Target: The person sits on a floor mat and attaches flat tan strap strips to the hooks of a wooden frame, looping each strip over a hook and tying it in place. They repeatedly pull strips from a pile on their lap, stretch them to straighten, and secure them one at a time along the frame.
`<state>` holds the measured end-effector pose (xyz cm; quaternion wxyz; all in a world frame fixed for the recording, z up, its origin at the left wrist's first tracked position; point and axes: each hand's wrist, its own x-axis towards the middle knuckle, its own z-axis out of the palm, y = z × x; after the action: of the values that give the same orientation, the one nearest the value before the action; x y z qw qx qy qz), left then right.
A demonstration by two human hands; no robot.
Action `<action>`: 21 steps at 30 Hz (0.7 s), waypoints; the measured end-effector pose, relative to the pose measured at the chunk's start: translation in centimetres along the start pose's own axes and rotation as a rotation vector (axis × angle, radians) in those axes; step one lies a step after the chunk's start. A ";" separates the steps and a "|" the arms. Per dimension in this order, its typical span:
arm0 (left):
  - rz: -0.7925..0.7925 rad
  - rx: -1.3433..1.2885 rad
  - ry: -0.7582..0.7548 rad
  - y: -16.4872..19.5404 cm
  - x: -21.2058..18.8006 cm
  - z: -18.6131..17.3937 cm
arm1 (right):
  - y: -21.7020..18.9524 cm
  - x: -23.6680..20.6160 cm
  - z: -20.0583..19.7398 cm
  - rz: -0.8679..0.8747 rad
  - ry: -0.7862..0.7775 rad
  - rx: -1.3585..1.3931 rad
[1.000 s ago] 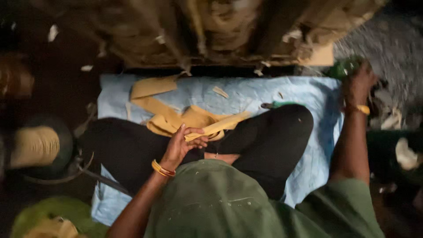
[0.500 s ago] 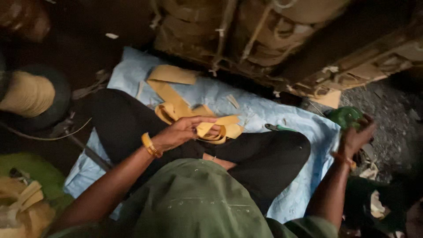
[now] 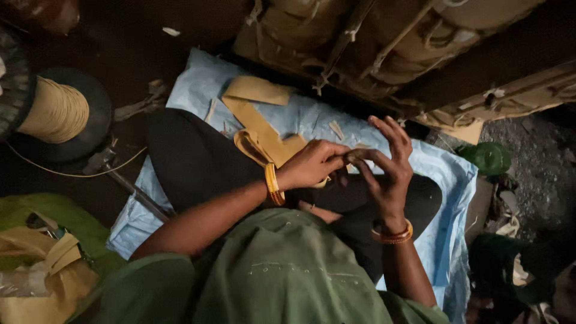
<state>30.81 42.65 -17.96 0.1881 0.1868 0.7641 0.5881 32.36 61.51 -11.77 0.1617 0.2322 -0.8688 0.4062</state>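
I sit cross-legged on a light blue sheet (image 3: 198, 84). My left hand (image 3: 312, 165), with a gold bangle at the wrist, is closed on a tan paper-like strip (image 3: 327, 179) above my lap. Behind it, more tan strips and flat pieces (image 3: 264, 135) lie on the sheet. My right hand (image 3: 387, 168) is raised beside the left, fingers spread. Its thumb and forefinger meet the left fingertips. Whether anything sits between those fingertips is too dark to tell.
A large spool of tan cord (image 3: 57, 111) stands at the left, with a loose strand running across the floor. A green bottle-like object (image 3: 489, 157) lies at the right on grey ground. A rough wooden structure (image 3: 372, 42) looms ahead. Green cloth holding tan scraps (image 3: 42, 258) is at lower left.
My right hand has come back from the green object at the right and now meets my left hand over my lap. The view has swung left.
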 end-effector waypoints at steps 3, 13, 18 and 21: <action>-0.026 -0.060 0.059 -1.0 -2.0 -0.4 | 0.0 0.1 1.2 0.005 0.026 0.110; -0.139 1.816 0.924 -6.8 -9.7 -15.5 | 1.4 1.4 2.3 0.457 0.192 0.606; -0.116 0.510 0.995 -7.3 -10.2 -17.8 | 1.2 2.3 3.9 0.398 0.173 0.524; -0.060 0.346 0.990 -7.2 -8.4 -17.2 | 1.1 2.4 4.8 0.349 0.181 0.537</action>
<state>28.91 22.43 -20.27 -0.2123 -0.1071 0.8524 0.4658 29.29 57.70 -14.27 0.0992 0.0774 -0.7395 0.6613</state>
